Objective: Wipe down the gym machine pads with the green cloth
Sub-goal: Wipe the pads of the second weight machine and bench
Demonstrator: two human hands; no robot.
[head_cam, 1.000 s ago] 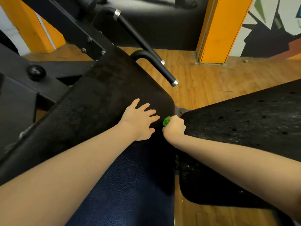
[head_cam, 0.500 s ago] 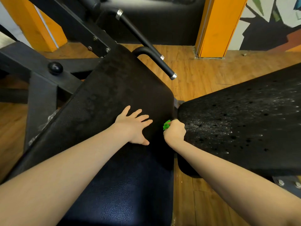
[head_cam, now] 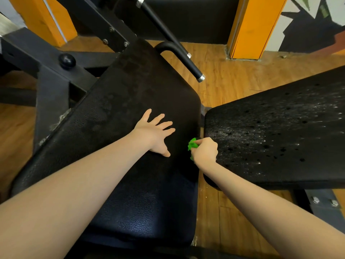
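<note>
Meanwhile left hand (head_cam: 155,134) lies splayed on the left pad (head_cam: 130,101); right hand (head_cam: 205,151) apparently pinches the green cloth (head_cam: 192,144).

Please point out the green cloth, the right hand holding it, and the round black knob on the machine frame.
green cloth (head_cam: 192,144), head view, on the bunched part showing left of the knuckles.
right hand (head_cam: 205,151), head view, on the back of the hand.
round black knob (head_cam: 66,61), head view, on its top.

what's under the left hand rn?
The left hand lies flat, fingers spread, on the left black pad. Only textured pad surface shows around it; the patch beneath the palm is covered. The green cloth is in the right hand.
</note>
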